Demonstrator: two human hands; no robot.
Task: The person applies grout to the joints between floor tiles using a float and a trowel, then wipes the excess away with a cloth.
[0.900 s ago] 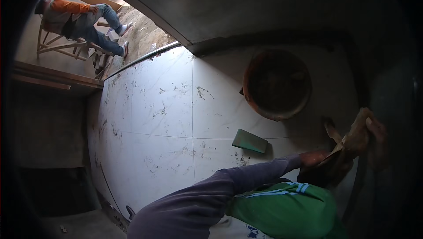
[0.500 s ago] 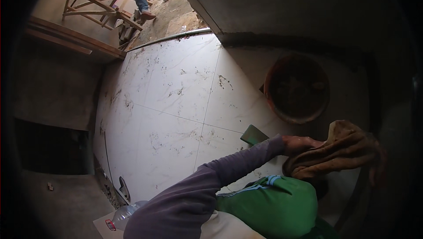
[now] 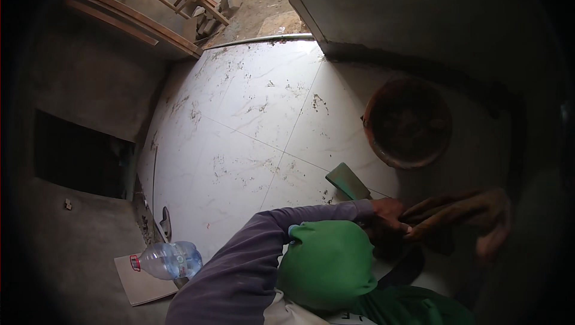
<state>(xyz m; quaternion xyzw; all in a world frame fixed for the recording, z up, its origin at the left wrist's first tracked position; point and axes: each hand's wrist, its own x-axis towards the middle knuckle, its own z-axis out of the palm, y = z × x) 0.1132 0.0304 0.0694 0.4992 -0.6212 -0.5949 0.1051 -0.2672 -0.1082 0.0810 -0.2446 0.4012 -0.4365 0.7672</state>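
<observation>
Hands counted two: left hand (image 3: 390,211) clamped on one brown cloth (image 3: 458,212), right hand (image 3: 492,243) at cloth's other end, grip too dim to tell. Cloth hung bunched between both. One green block (image 3: 348,181), one round basin (image 3: 369,122) stood on tiled floor (image 3: 251,109). One clear bottle (image 3: 168,260) showed at left, overlapping one pale board (image 3: 141,288).

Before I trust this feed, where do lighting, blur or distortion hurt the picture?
Head view: floor bright near the doorway, tub in deep shadow; head view: right hand and cloth dim, the hand blurred, its grip unclear; head view: straight edges bow, picture's rim goes black.
</observation>
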